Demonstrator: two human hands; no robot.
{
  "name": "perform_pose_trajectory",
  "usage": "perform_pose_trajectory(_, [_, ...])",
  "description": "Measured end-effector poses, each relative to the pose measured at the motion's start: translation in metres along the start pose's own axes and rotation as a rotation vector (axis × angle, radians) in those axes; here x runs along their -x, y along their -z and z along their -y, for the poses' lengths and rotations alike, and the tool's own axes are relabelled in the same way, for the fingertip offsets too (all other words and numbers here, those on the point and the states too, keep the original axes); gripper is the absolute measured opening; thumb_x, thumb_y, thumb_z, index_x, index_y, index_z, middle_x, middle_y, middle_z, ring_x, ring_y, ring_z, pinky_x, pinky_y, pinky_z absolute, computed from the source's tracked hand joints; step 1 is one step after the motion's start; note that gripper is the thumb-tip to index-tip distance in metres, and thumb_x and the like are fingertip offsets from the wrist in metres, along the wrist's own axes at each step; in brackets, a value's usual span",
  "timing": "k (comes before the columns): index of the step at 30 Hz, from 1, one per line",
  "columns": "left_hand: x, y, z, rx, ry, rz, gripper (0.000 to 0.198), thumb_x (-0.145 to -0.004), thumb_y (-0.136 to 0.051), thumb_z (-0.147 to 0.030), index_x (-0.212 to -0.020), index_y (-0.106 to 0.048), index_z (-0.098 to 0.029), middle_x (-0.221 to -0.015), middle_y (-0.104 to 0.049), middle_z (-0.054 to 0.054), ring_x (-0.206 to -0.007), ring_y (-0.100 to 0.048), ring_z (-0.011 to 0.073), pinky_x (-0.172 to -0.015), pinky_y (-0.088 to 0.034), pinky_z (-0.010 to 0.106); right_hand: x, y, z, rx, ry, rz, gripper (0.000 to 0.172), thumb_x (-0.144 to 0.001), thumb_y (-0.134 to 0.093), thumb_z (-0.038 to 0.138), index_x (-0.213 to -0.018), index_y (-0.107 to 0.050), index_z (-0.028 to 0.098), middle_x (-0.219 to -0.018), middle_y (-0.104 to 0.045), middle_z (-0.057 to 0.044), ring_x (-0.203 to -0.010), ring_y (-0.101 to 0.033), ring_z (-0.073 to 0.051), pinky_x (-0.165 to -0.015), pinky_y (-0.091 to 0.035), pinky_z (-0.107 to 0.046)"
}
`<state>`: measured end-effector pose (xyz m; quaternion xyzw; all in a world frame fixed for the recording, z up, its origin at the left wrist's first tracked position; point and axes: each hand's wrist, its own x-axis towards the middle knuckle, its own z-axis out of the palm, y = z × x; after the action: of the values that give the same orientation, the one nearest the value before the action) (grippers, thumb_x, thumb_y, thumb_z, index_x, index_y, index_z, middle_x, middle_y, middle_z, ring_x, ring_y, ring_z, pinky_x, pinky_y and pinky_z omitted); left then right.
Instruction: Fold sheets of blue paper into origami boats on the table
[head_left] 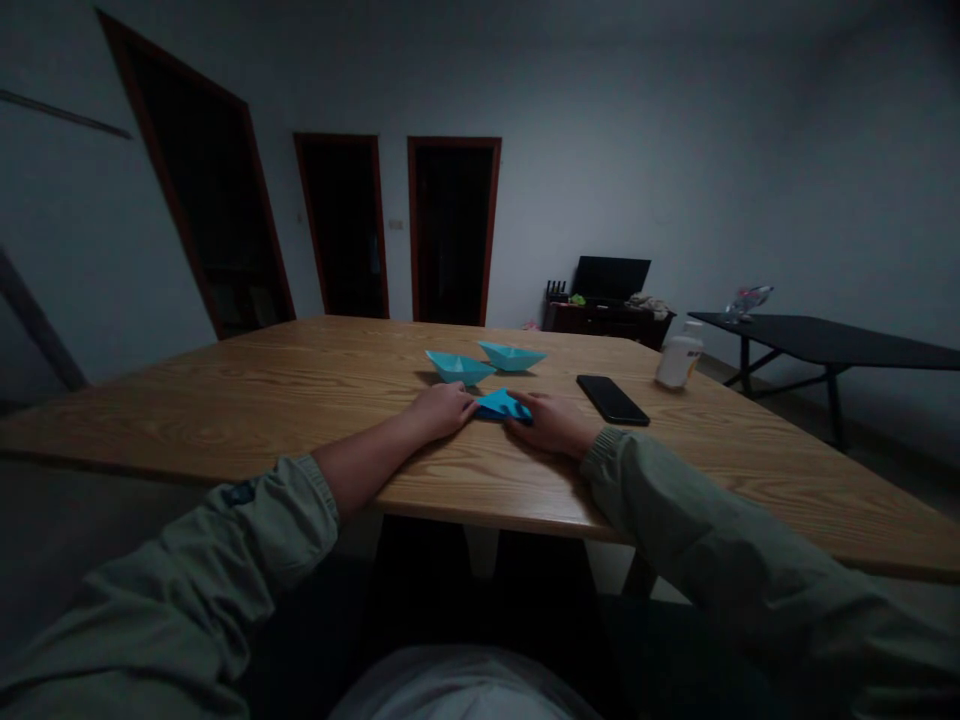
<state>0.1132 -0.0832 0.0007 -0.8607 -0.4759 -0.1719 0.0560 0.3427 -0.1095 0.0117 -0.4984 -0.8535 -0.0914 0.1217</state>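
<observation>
A folded piece of blue paper (498, 404) lies on the wooden table between my hands. My left hand (444, 410) is closed at the paper's left corner, its fingertips on it. On the other side, my right hand (551, 422) grips the paper's right part, with the index finger and thumb at its edge. Just beyond them stand two light-blue paper boats, one (459, 369) nearer and to the left, the other (513, 357) a little farther back. Parts of the folded paper are hidden under my fingers.
A black phone (612, 400) lies right of my right hand, and a white bottle (679, 358) stands beyond it. The wooden table (300, 400) has its near edge under my forearms. Farther off are a black table (825, 340) and a dark screen (612, 278) on a cabinet.
</observation>
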Motion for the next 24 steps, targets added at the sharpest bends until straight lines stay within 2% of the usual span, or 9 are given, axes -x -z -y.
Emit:
perform_pose_trajectory(4, [0.002,0.010,-0.008,0.131,-0.018,-0.142,0.038,-0.097,-0.036,-0.043,-0.103,-0.066,-0.021,-0.116,-0.058,0.009,-0.096,-0.061,0.0208,-0.086,-0.047,0.033,-0.007,0.000,0.012,0.025,-0.049,0.000,0.049,-0.091,-0.043,0.037,-0.136,-0.050,0.021,-0.111,-0.069,-0.015,-0.096,-0.065,-0.031,-0.083,-0.046,-0.038])
perform_pose_trajectory(7, [0.002,0.015,-0.012,0.294,-0.068,-0.357,0.032,-0.094,-0.047,-0.044,-0.114,-0.058,-0.022,-0.122,-0.056,0.009,-0.106,-0.058,0.0211,-0.092,-0.047,0.034,-0.016,0.000,0.016,-0.069,-0.078,-0.070,0.040,-0.092,-0.042,0.033,-0.126,-0.060,0.022,-0.104,-0.071,-0.013,-0.094,-0.066,-0.029,-0.084,-0.046,-0.038])
perform_pose_trajectory(9, [0.000,0.014,-0.010,0.449,-0.043,-0.524,0.055,-0.084,-0.063,-0.045,-0.131,-0.045,-0.024,-0.134,-0.048,0.011,-0.106,-0.058,0.0210,-0.089,-0.051,0.034,-0.025,-0.001,0.016,-0.227,-0.131,-0.194,0.037,-0.091,-0.042,0.028,-0.120,-0.065,0.021,-0.104,-0.072,-0.011,-0.095,-0.066,-0.027,-0.085,-0.046,-0.035])
perform_pose_trajectory(11, [-0.004,0.009,-0.006,0.582,-0.013,-0.598,0.083,-0.075,-0.073,-0.042,-0.144,-0.029,-0.026,-0.143,-0.041,0.014,-0.099,-0.062,0.0202,-0.080,-0.055,0.034,-0.034,-0.004,0.013,-0.447,-0.207,-0.304,0.038,-0.087,-0.042,0.020,-0.116,-0.066,0.018,-0.102,-0.072,-0.008,-0.091,-0.066,-0.023,-0.082,-0.049,-0.032])
perform_pose_trajectory(13, [-0.006,0.004,0.000,0.612,-0.023,-0.562,0.080,-0.078,-0.070,-0.034,-0.145,-0.029,-0.025,-0.141,-0.046,0.014,-0.097,-0.064,0.0203,-0.080,-0.055,0.034,-0.040,-0.009,0.009,-0.643,-0.269,-0.328,0.040,-0.084,-0.039,0.014,-0.112,-0.068,0.014,-0.095,-0.073,-0.007,-0.084,-0.067,-0.021,-0.077,-0.051,-0.031])
perform_pose_trajectory(15, [-0.007,0.000,0.004,0.523,-0.067,-0.468,0.054,-0.084,-0.060,-0.025,-0.137,-0.047,-0.022,-0.132,-0.057,0.011,-0.105,-0.062,0.0217,-0.091,-0.052,0.036,-0.042,-0.016,0.002,-0.709,-0.263,-0.311,0.043,-0.082,-0.039,0.011,-0.112,-0.068,0.013,-0.094,-0.073,-0.007,-0.085,-0.067,-0.021,-0.078,-0.052,-0.033])
perform_pose_trajectory(17, [-0.004,-0.003,0.006,0.387,-0.103,-0.344,0.037,-0.087,-0.052,-0.018,-0.122,-0.062,-0.021,-0.123,-0.064,0.008,-0.111,-0.060,0.0220,-0.098,-0.047,0.036,-0.037,-0.023,-0.006,-0.615,-0.180,-0.308,0.046,-0.080,-0.045,0.010,-0.120,-0.066,0.017,-0.108,-0.071,-0.007,-0.099,-0.065,-0.023,-0.089,-0.050,-0.035])
perform_pose_trajectory(21, [0.009,-0.006,0.005,0.189,-0.085,-0.094,0.033,-0.087,-0.050,-0.021,-0.113,-0.069,-0.024,-0.112,-0.071,0.005,-0.103,-0.064,0.0223,-0.094,-0.048,0.033,-0.017,-0.029,-0.022,-0.261,0.067,-0.230,0.053,-0.078,-0.057,0.014,-0.131,-0.059,0.023,-0.134,-0.058,-0.010,-0.119,-0.055,-0.027,-0.102,-0.042,-0.041])
perform_pose_trajectory(24, [0.018,-0.006,0.004,0.150,-0.156,0.004,0.031,-0.087,-0.052,-0.030,-0.111,-0.071,-0.025,-0.115,-0.070,0.005,-0.106,-0.063,0.0231,-0.095,-0.046,0.033,-0.002,-0.024,-0.025,-0.133,0.279,-0.140,0.043,-0.080,-0.057,0.018,-0.122,-0.065,0.022,-0.131,-0.060,-0.010,-0.116,-0.057,-0.026,-0.103,-0.041,-0.042])
